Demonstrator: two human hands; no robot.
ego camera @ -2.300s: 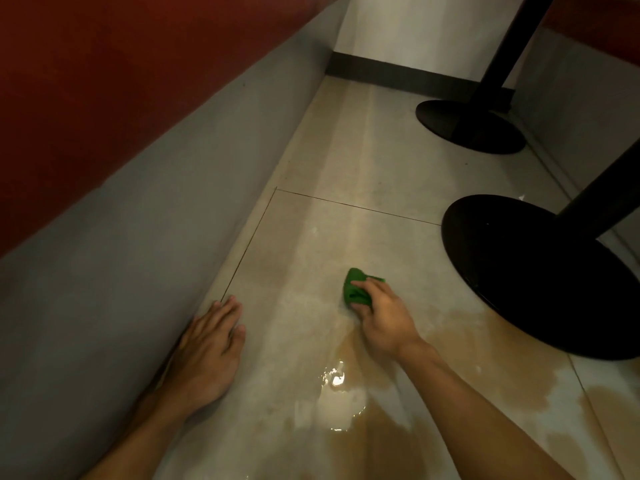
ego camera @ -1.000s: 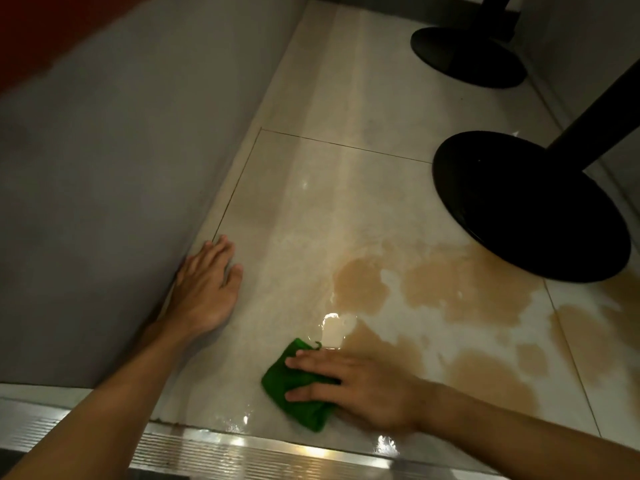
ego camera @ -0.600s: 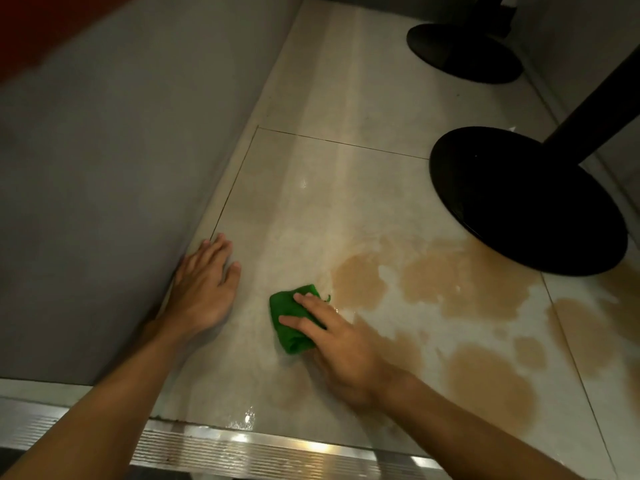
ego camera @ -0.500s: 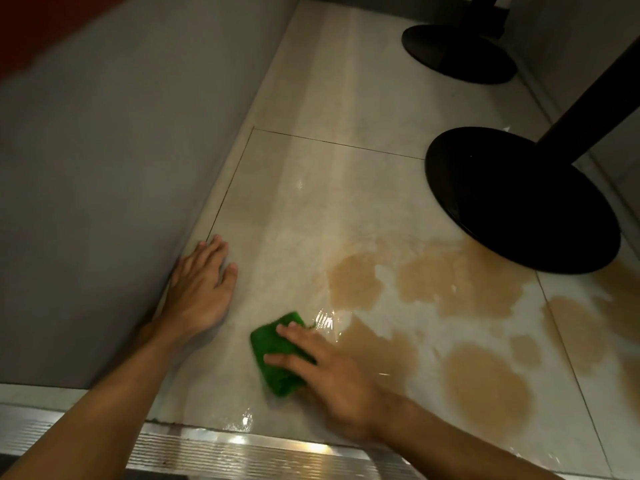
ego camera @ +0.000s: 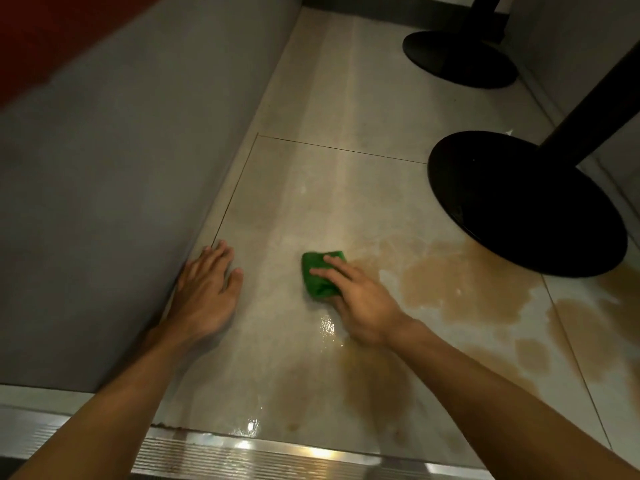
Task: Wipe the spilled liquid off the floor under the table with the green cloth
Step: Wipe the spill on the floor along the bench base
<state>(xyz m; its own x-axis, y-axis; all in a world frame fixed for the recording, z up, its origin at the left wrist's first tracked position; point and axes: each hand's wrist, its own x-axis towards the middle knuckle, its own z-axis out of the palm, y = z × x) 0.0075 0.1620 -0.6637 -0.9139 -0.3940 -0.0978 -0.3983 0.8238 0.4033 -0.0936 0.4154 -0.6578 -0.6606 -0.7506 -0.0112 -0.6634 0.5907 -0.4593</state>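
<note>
Since half a second ago the green cloth point(ego camera: 311, 259) and the right hand point(ego camera: 362, 301) on it have slid away from the near edge of the tile, farther in and a little to the right, while the left hand point(ego camera: 207, 292) has kept its place. The cloth now lies bunched on the floor point(ego camera: 311, 188) near the middle of the view, at the left edge of the spilled liquid point(ego camera: 450, 282). The right hand's fingers point(ego camera: 329, 276) lie stretched out flat across the cloth's top and press it down rather than curling round it; the thumb is hidden from view. The left hand rests palm down on the tile with its fingers straight and slightly spread, holding nothing, its outer edge against the foot of the grey wall point(ego camera: 121, 202) on the left. Brown patches of the liquid spread to the right of the cloth and reach the rim of the near table base point(ego camera: 519, 209), a black disc with a dark post rising to the right. A fainter brown smear point(ego camera: 374, 386) and a wet sheen lie just near of the right hand, under the forearm. A second black base point(ego camera: 460, 60) stands farther back on dry tile. Along the near edge of the floor runs a ribbed metal strip point(ego camera: 277, 459), and a red band point(ego camera: 52, 36) shows above the grey wall at the far left.
</note>
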